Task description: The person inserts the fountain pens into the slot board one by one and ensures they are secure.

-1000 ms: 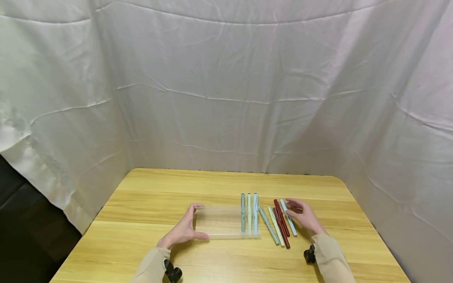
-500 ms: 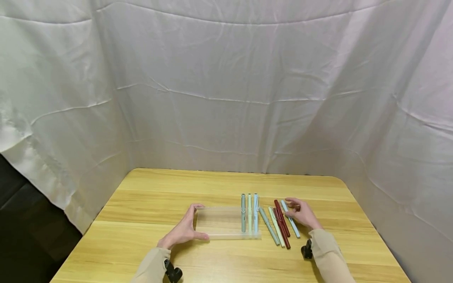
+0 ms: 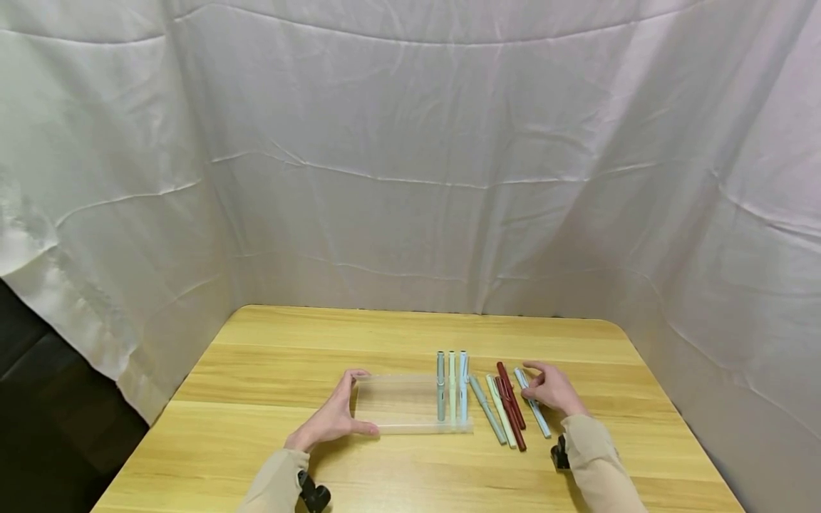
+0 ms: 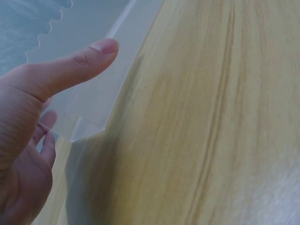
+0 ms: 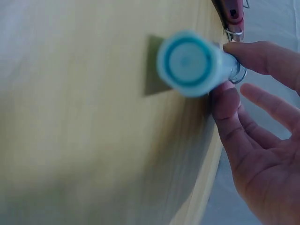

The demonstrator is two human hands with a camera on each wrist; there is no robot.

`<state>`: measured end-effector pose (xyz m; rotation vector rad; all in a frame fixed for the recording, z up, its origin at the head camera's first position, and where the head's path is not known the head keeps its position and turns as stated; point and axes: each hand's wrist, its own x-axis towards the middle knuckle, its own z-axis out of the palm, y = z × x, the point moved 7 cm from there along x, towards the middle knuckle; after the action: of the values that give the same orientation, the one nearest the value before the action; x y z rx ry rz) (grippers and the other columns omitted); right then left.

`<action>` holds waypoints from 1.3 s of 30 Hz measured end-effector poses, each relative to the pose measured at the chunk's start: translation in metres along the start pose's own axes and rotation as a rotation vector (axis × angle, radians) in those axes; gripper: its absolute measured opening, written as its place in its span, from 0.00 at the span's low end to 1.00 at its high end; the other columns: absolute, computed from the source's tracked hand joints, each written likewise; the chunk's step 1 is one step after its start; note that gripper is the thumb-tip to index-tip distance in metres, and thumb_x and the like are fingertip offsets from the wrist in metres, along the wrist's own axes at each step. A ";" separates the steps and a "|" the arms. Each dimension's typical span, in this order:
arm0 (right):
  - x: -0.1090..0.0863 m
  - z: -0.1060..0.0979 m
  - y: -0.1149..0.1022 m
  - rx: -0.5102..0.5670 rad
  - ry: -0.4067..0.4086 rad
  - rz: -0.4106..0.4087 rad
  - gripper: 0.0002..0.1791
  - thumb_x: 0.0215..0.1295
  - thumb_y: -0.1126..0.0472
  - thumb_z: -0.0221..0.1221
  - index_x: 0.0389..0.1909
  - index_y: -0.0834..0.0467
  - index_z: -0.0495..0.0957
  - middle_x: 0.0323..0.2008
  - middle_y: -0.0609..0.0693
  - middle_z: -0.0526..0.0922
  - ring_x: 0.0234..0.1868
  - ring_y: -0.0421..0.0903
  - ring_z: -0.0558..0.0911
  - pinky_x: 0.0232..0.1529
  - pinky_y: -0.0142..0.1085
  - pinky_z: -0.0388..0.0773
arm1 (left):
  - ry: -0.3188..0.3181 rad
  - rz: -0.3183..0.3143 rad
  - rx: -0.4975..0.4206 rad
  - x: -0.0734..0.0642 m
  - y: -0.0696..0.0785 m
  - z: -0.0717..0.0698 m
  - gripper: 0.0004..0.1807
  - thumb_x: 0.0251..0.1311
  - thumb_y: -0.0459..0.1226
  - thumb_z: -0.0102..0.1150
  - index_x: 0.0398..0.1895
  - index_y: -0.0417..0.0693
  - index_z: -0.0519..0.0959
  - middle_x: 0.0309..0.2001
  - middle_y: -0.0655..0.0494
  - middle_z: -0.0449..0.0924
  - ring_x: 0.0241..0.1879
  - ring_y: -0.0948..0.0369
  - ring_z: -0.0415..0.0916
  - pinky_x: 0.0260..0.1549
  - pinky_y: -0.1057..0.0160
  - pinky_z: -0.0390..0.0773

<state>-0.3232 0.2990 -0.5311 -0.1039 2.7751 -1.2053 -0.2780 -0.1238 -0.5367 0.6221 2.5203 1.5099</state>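
My left hand [image 3: 330, 417] grips the left end of a clear plastic pen tray [image 3: 410, 429], thumb on the front side. The left wrist view shows the tray's wavy notched edge [image 4: 40, 40] beside the thumb [image 4: 84, 65]. Across the tray's right end lie a grey-blue pen [image 3: 440, 388], a pale green pen [image 3: 452, 388] and a light blue pen [image 3: 464, 392], side by side. My right hand [image 3: 554, 392] pinches another light blue pen [image 3: 540, 420] between thumb and finger. In the right wrist view that pen's round end [image 5: 187, 63] points at the camera.
Between tray and right hand lie a grey-green pen [image 3: 487, 411], a pale green pen [image 3: 500, 411] and two dark red pens [image 3: 509, 413], slanted and close together. The wooden table [image 3: 410, 477] has light curtains [image 3: 410, 214] behind and at the sides.
The right hand has drawn the light blue pen a little to the right and nearer, away from the dark red pens. The left hand and the tray stay put.
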 end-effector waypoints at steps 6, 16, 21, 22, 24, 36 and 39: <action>0.001 -0.001 0.001 -0.009 0.020 0.011 0.38 0.56 0.68 0.68 0.69 0.70 0.66 0.32 0.56 0.83 0.30 0.44 0.80 0.28 0.34 0.79 | 0.000 0.002 -0.001 0.000 0.000 0.001 0.56 0.40 0.42 0.83 0.70 0.42 0.56 0.71 0.38 0.56 0.75 0.40 0.54 0.76 0.34 0.53; -0.003 -0.003 0.001 0.035 0.043 0.018 0.34 0.61 0.67 0.64 0.68 0.68 0.67 0.34 0.58 0.84 0.28 0.45 0.79 0.24 0.36 0.77 | 0.007 0.001 0.010 0.000 0.000 0.000 0.56 0.40 0.42 0.83 0.70 0.44 0.56 0.71 0.38 0.57 0.75 0.40 0.54 0.76 0.34 0.53; -0.005 -0.003 -0.001 0.060 0.051 0.027 0.34 0.60 0.67 0.62 0.69 0.67 0.67 0.34 0.58 0.85 0.28 0.45 0.79 0.24 0.36 0.78 | 0.005 -0.001 -0.002 0.001 0.000 0.001 0.56 0.39 0.41 0.83 0.70 0.42 0.56 0.71 0.37 0.57 0.75 0.38 0.53 0.75 0.33 0.52; -0.005 -0.003 -0.001 0.061 0.054 0.027 0.34 0.60 0.68 0.62 0.69 0.67 0.67 0.34 0.57 0.85 0.28 0.45 0.79 0.23 0.36 0.78 | 0.005 -0.003 -0.001 0.001 0.000 0.001 0.56 0.39 0.40 0.83 0.70 0.42 0.56 0.71 0.37 0.57 0.75 0.38 0.52 0.75 0.32 0.52; -0.005 -0.004 -0.001 0.053 0.055 0.023 0.34 0.60 0.68 0.62 0.69 0.67 0.67 0.34 0.58 0.85 0.28 0.45 0.79 0.23 0.35 0.77 | 0.006 -0.006 0.003 0.001 0.000 0.001 0.56 0.39 0.40 0.83 0.70 0.42 0.56 0.71 0.37 0.57 0.75 0.37 0.52 0.75 0.32 0.53; -0.003 -0.004 -0.011 0.080 0.072 0.020 0.37 0.58 0.69 0.62 0.71 0.65 0.65 0.33 0.57 0.85 0.27 0.44 0.77 0.23 0.33 0.75 | 0.011 -0.014 0.006 0.001 -0.001 0.001 0.56 0.38 0.41 0.83 0.70 0.42 0.56 0.72 0.37 0.57 0.76 0.36 0.49 0.75 0.32 0.51; -0.002 -0.004 -0.012 0.092 0.082 0.024 0.37 0.58 0.68 0.62 0.71 0.64 0.65 0.33 0.56 0.85 0.27 0.43 0.77 0.23 0.31 0.74 | 0.011 -0.009 0.007 0.001 0.000 0.001 0.56 0.39 0.41 0.83 0.70 0.41 0.56 0.72 0.37 0.57 0.76 0.36 0.49 0.75 0.33 0.51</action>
<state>-0.3212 0.2939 -0.5191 -0.0130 2.7757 -1.3582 -0.2788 -0.1224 -0.5373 0.6035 2.5345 1.5063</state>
